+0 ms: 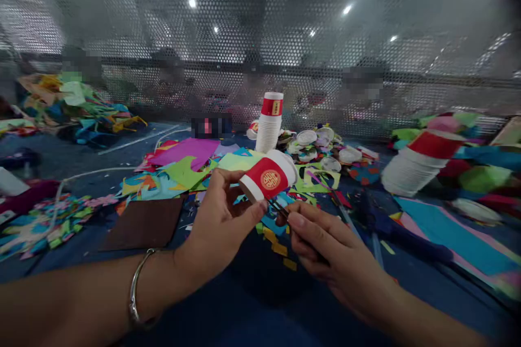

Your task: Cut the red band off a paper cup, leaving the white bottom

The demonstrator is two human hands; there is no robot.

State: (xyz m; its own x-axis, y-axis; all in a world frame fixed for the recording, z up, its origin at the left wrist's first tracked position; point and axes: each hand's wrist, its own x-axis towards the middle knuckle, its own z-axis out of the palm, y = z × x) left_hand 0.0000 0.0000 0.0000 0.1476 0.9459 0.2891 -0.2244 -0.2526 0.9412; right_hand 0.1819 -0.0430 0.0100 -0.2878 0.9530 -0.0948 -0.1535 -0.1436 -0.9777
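Note:
My left hand (222,217) is closed around a red and white paper cup (268,176) with a round gold emblem. The cup is tilted onto its side, its white rim toward the upper right. In my right hand (321,244), thumb and fingers pinch a thin dark two-pronged tool (279,207); I cannot tell whether it is scissors or tweezers. Its tips reach the cup's lower side beside my left thumb, and whether they touch is unclear. Small yellow scraps (279,248) lie below the hands on the dark blue table (260,309).
Behind stands a tall stack of paper cups (268,124); another stack (419,165) leans at right. Coloured felt-like sheets (187,153), a brown square (144,223) and small scraps (61,222) spread leftward. A dark blue corded tool (407,241), perhaps a glue gun, lies right. A perforated metal panel (260,21) rises behind.

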